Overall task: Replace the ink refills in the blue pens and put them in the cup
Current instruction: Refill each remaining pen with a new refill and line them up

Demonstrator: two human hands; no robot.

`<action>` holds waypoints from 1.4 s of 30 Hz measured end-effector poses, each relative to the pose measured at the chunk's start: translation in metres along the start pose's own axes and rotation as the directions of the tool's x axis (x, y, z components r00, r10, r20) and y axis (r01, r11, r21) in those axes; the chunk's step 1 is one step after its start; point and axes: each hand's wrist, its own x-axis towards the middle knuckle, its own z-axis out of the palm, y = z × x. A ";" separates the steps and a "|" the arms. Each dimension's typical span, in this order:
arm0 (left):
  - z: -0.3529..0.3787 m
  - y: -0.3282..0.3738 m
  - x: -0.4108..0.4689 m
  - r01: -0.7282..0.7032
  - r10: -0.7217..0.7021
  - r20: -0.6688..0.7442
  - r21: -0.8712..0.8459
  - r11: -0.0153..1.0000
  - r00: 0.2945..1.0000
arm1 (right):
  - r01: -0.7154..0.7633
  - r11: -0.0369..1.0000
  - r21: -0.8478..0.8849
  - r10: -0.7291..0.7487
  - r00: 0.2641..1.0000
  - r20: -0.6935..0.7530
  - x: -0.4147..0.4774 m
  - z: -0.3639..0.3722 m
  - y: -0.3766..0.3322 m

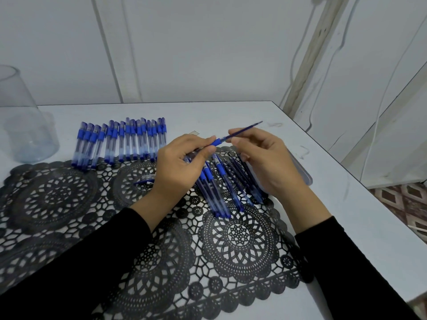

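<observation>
Blue pen (pixel 216 142) is held above the lace mat (pixel 69 204), mid-table, its long axis slanting from near-left up toward the table's (pixel 242 110) far right corner. The left hand (pixel 182 167) grips its barrel, fingers curled round it. A refill (pixel 258 123) juts from the pen's far end, pinched by the right hand (pixel 265 158). Loose pens (pixel 219 185) lie beneath. A row of pens (pixel 122 142) lies near the far edge, and the clear cup (pixel 25 125) stands at the far left edge.

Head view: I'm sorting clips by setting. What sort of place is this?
Probably a room at home: a white table in a corner, a black lace mat on it, patterned floor tiles beside it.
</observation>
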 end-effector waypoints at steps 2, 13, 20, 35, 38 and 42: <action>-0.001 0.000 0.000 0.002 -0.002 -0.011 0.002 1.000 1.000 | -0.037 0.998 0.048 0.036 0.999 0.011 0.000 0.001 0.000; 0.000 0.000 0.000 -0.027 0.027 0.021 0.008 1.000 0.999 | -0.032 0.997 0.077 0.034 0.999 -0.035 -0.001 0.003 0.000; 0.000 -0.001 0.000 0.010 -0.010 -0.003 0.014 1.000 1.000 | -0.037 0.999 0.031 0.038 0.999 -0.027 -0.002 0.003 -0.001; -0.037 0.003 -0.002 0.005 -0.007 0.017 0.115 0.993 1.000 | -0.060 0.988 -0.145 0.056 0.998 -0.035 -0.002 0.026 0.003; -0.065 0.002 -0.008 -0.013 0.010 0.016 0.230 0.973 1.000 | -0.021 0.953 -0.301 0.034 0.999 0.038 0.001 0.045 0.009; -0.104 0.002 -0.017 0.061 -0.070 0.016 0.346 0.936 0.997 | 0.115 0.851 -0.512 0.009 0.972 0.233 0.002 0.070 0.017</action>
